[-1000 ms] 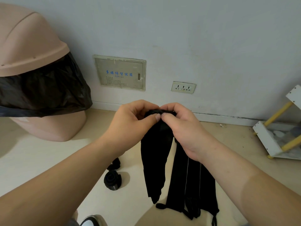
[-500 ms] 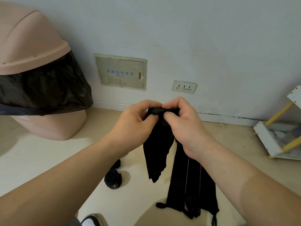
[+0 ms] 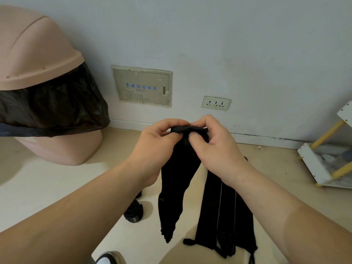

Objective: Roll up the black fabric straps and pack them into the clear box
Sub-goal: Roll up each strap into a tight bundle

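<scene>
Left hand (image 3: pixel 158 147) and right hand (image 3: pixel 215 149), now set wider apart, pinch the black strap (image 3: pixel 177 187) at its rolled top; we judge rolling barely begun.

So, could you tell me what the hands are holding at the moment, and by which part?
The left hand and right hand both pinch the black strap at its rolled-up top end; the rest hangs loose below.

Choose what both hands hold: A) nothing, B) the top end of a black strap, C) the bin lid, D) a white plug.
B: the left hand and the right hand pinch the bunched top of a black strap, which hangs down below them.
</scene>
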The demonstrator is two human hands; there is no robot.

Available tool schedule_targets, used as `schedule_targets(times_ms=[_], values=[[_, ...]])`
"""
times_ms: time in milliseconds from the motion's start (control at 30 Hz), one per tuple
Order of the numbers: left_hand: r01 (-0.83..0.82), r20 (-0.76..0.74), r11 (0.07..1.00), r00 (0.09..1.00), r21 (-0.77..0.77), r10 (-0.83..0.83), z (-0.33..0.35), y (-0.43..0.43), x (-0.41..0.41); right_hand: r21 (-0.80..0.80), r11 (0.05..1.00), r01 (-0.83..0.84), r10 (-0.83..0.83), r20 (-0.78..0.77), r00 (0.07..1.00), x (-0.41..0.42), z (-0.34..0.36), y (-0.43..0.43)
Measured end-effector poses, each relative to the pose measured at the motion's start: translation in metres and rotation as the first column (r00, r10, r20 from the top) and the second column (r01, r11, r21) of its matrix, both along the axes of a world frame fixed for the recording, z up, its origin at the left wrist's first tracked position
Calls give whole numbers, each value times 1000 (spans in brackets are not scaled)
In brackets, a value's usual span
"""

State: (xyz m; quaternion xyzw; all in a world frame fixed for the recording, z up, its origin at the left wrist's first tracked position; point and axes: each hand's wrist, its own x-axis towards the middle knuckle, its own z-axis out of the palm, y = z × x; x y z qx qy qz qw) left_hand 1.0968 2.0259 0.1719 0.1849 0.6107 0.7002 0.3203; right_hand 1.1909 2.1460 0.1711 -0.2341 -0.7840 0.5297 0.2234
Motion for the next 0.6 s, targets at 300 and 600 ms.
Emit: schedule_targets(times_ms=[300,600], values=[[200,55,973,979,-119,-194,-6,-4,-9,122,992,-14,11,27,1000,0,-3,-2],[94,-59,991,993,-96,-100,-7,-4,-8,-34,999,0,0,-1,1000,-3,-4,-8]])
